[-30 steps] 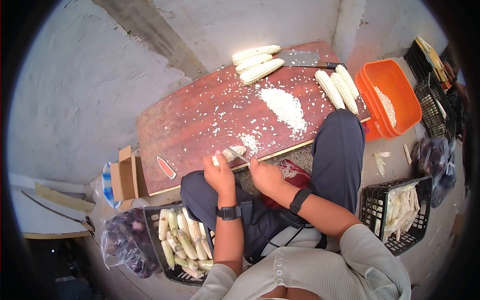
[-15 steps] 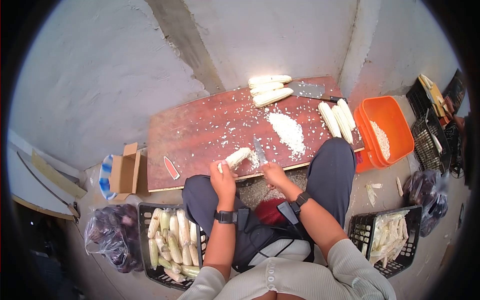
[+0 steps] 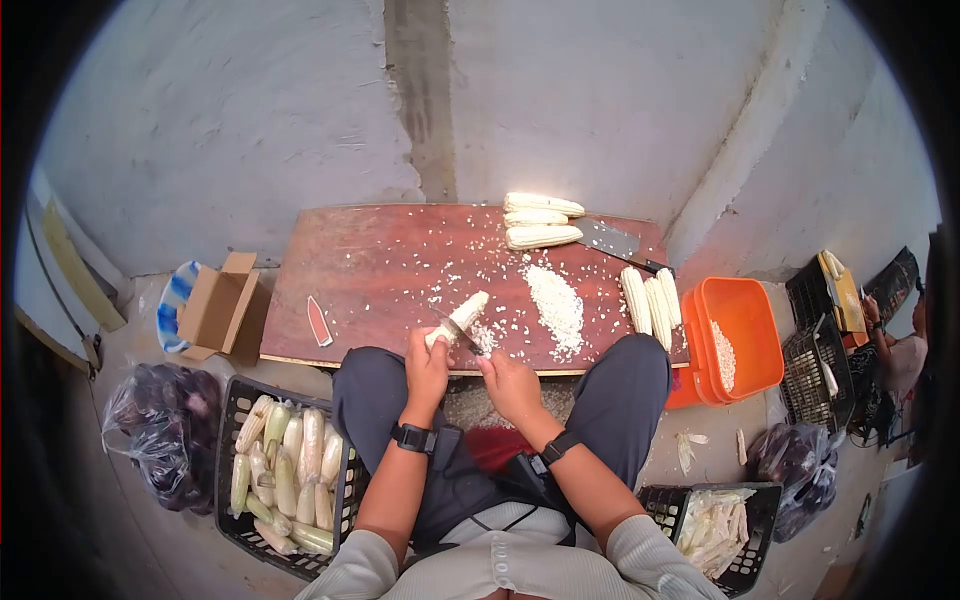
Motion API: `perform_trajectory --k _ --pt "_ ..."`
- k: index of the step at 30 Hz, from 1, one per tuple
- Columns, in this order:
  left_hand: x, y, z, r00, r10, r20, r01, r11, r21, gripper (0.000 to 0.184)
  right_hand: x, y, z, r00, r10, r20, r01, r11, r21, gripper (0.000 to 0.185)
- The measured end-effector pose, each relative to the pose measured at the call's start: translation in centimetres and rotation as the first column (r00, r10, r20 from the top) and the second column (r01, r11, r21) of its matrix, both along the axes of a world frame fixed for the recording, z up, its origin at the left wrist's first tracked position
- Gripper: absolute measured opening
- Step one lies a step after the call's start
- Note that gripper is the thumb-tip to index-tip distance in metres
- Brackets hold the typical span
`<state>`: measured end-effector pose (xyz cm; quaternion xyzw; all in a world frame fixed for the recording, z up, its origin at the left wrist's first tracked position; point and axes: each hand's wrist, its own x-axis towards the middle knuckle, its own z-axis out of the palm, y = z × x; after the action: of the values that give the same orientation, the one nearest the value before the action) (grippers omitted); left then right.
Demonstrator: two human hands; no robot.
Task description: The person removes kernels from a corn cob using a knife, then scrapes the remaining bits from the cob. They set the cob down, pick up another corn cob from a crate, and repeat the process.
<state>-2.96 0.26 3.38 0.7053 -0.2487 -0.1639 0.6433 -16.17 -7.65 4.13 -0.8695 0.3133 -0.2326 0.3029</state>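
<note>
My left hand (image 3: 427, 362) is closed around the lower end of a white corn cob (image 3: 466, 311), which tilts up and to the right over the near edge of the red-brown table (image 3: 360, 265). In my right hand (image 3: 510, 385) is the handle of a knife (image 3: 461, 333), its blade lying across the cob near my left fingers. Loose kernels (image 3: 484, 338) are scattered just right of the cob. A larger heap of white kernels (image 3: 555, 312) lies farther right on the table.
Whole cobs (image 3: 540, 237) and a cleaver (image 3: 605, 238) lie at the back right; more cobs (image 3: 650, 300) lie near the right edge. An orange bucket (image 3: 745, 330) holds kernels. Crates of corn (image 3: 232, 440) and husks (image 3: 765, 520) flank my legs. Another person (image 3: 900, 350) is at far right.
The knife has moved left, from beside the cob onto it, as my right hand came closer to my left. The camera view has shifted and turned.
</note>
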Motion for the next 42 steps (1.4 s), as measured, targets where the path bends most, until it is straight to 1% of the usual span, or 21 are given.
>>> perform_trajectory --k 3,5,6,7,9,12,15,19,21,23,24,27,30,33,34,36,39,41,42 --pt "0.3 0.1 -1.2 0.995 0.014 0.095 -0.013 1.0 -0.007 0.014 0.5 -1.9 -1.1 0.987 -0.131 -0.092 0.128 0.991 -0.038 0.034" --pt "0.3 0.6 -0.7 0.995 -0.004 0.095 0.007 1.0 -0.027 0.016 -0.1 -5.2 -3.0 0.948 -0.269 -0.169 0.275 0.961 0.014 0.039" --pt "0.3 0.6 -0.4 0.995 -0.015 0.098 0.019 0.999 -0.04 0.017 -1.0 -6.8 -3.9 0.931 -0.253 -0.262 0.274 0.961 0.048 0.041" --pt "0.5 0.5 -0.3 0.987 -0.004 0.161 0.007 1.0 -0.019 0.019 -1.8 -7.5 -3.8 0.932 -0.236 -0.275 0.257 0.965 0.044 0.042" --pt "0.4 0.2 -0.2 0.962 0.017 0.272 -0.024 1.0 0.02 0.023 -2.4 -7.9 -3.7 0.93 -0.259 -0.259 0.279 0.959 0.043 0.042" --pt "0.3 -0.3 0.2 0.894 0.023 0.448 -0.032 0.999 0.012 0.028 -2.7 -6.8 -3.7 0.945 -0.265 -0.193 0.285 0.955 0.081 0.039" --pt "-0.4 -0.2 1.5 0.946 0.037 0.321 -0.03 0.999 -0.026 0.03 -1.9 -4.7 -3.2 0.954 -0.286 -0.088 0.291 0.956 0.049 0.033" --pt "-0.1 0.6 1.3 0.932 0.027 0.362 -0.033 0.999 0.011 0.033 -0.5 -1.8 -1.2 0.995 -0.092 0.029 0.093 0.996 -0.01 0.027" --pt "0.0 0.5 1.1 0.922 0.037 0.385 -0.045 0.999 0.013 0.033 0.4 -0.6 -1.0 0.998 -0.037 0.056 0.037 0.999 -0.007 0.027" --pt "-0.1 0.4 1.1 0.938 0.047 0.344 -0.055 0.998 0.014 0.032 1.1 0.1 -1.1 0.996 0.019 0.082 -0.02 1.0 0.014 0.027" --pt "-0.1 0.4 1.1 0.945 0.052 0.322 -0.06 0.998 0.015 0.032 1.2 0.1 -1.8 0.999 0.013 0.041 -0.014 1.0 0.019 0.029" --pt "0.0 0.6 1.3 0.94 0.043 0.339 -0.066 0.996 0.056 0.031 1.3 -0.6 -3.1 0.99 -0.073 -0.121 0.074 0.997 -0.002 0.033" --pt "0.3 0.6 1.1 0.924 0.035 0.382 -0.044 0.999 0.013 0.03 0.4 -2.7 -5.0 0.978 -0.177 -0.11 0.186 0.979 0.079 0.036" --pt "0.5 0.6 0.5 0.958 0.023 0.286 -0.02 1.0 -0.012 0.031 -1.2 -3.8 -5.0 0.949 -0.248 -0.193 0.271 0.957 0.106 0.036" --pt "0.5 0.6 0.3 0.947 0.037 0.32 -0.034 0.999 -0.014 0.03 -1.6 -3.8 -4.9 0.959 -0.23 -0.164 0.248 0.964 0.094 0.036" --pt "0.4 0.4 0.2 0.922 0.064 0.381 -0.061 0.998 -0.019 0.029 -2.2 -3.4 -4.4 0.967 -0.198 -0.158 0.22 0.966 0.136 0.036" --pt "0.0 0.2 1.0 0.941 0.124 0.315 -0.111 0.992 -0.06 0.028 -2.3 -2.8 -3.5 0.975 -0.16 -0.153 0.184 0.969 0.162 0.035" --pt "0.1 0.4 1.6 0.919 0.196 0.342 -0.199 0.98 -0.026 0.027 -2.2 -2.2 -3.4 0.981 -0.126 -0.147 0.155 0.967 0.203 0.035" --pt "0.2 0.5 1.7 0.905 0.227 0.359 -0.24 0.971 -0.01 0.027 -2.0 -1.9 -3.5 0.981 -0.078 -0.178 0.111 0.976 0.185 0.034"
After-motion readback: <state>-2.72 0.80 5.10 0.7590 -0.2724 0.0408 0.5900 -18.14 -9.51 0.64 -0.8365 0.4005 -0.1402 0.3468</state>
